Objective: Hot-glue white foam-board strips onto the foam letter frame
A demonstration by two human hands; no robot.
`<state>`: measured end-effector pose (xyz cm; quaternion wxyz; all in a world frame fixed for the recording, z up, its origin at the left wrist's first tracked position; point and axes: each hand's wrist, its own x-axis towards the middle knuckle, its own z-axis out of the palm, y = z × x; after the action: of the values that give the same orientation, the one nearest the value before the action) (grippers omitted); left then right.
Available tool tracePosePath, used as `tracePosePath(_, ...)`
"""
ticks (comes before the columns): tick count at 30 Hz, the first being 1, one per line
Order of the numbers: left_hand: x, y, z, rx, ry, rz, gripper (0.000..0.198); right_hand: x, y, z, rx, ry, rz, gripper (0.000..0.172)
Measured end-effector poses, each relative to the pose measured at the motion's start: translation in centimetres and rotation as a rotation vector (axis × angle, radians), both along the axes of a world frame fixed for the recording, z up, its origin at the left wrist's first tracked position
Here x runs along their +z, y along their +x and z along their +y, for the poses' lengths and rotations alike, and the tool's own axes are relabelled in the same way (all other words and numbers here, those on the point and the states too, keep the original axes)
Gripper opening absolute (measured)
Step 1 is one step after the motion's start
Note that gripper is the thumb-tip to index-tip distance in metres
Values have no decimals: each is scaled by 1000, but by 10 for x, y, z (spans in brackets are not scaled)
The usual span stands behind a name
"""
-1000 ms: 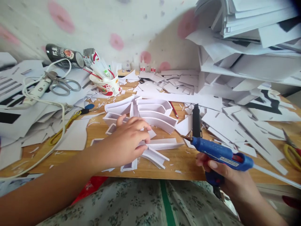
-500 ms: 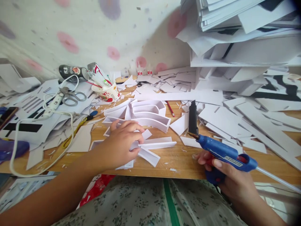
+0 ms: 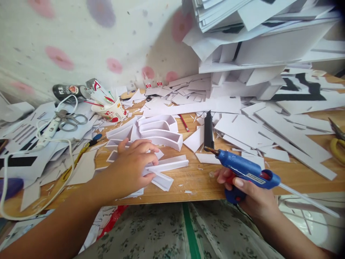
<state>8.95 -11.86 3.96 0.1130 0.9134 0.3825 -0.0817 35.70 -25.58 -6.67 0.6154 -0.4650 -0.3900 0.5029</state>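
My left hand point(image 3: 133, 163) is spread with curved fingers over a white structure of foam-board strips point(image 3: 164, 138) standing on edge, some of them curved. Its fingertips are near or on the strips; the exact contact is hidden. By the thumb lie narrow white troughs point(image 3: 172, 164), one crossing close to the other. My right hand point(image 3: 250, 194) grips a blue glue gun point(image 3: 242, 167), fingers around its handle and trigger. A clear glue stick point(image 3: 309, 199) pokes out of its back. The nozzle points left, close to a black snap-off blade cutter point(image 3: 208, 129).
Board offcuts point(image 3: 250, 129) cover the right side, below a tall stack of white sheets point(image 3: 258, 50). Yellow-handled scissors point(image 3: 338, 147) lie far right. At left are metal scissors point(image 3: 68, 120), a white cord point(image 3: 71, 158), a paper cup point(image 3: 111, 111) and a dark bottle point(image 3: 68, 92).
The view has swung to the right, so the table shifts left and the yellow-handled scissors appear. My left hand stays over the strips; my right hand keeps hold of the glue gun.
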Motion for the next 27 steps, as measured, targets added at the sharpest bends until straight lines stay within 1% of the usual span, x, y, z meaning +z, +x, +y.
tracePosePath(7, -2, 2, 1, -70, 20, -31, 16, 2, 0, 1, 6, 28, 15, 20)
tracePosePath(14, -3, 4, 2, 8, -11, 43, 16, -7, 2, 1, -17, 40, 45, 25)
tracePosePath(19, -2, 5, 4, -13, -37, 68, 19, -8, 2, 0, -20, 39, 77, 24)
tracePosePath(24, -6, 5, 7, -46, -60, 52, 27, -5, 2, 1, -21, 36, 56, 26)
tracePosePath(27, -7, 7, 8, -46, -62, 50, 27, -5, 2, 1, -35, 53, 42, 25)
